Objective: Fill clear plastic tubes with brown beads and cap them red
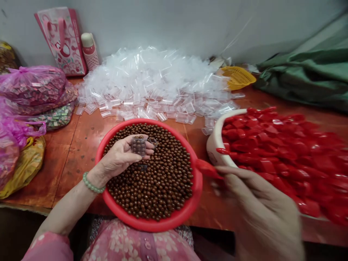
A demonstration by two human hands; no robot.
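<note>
My left hand (122,156), with a green bead bracelet at its wrist, holds a small clear plastic case (139,145) with brown balls inside. It is over a red basin (148,225) filled with brown balls (160,181). My right hand (261,203), blurred by motion, pinches a red plastic piece (208,169) between thumb and forefinger, at the basin's right rim. To the right stands a white tub (217,136) heaped with red plastic pieces (285,148).
Behind the basin lies a large pile of clear plastic cases (160,79). A yellow basket (237,78) and green cloth (310,76) are at the back right. Filled bags (35,87), a pink-and-white bag (61,40) and a bottle (89,52) stand at the left.
</note>
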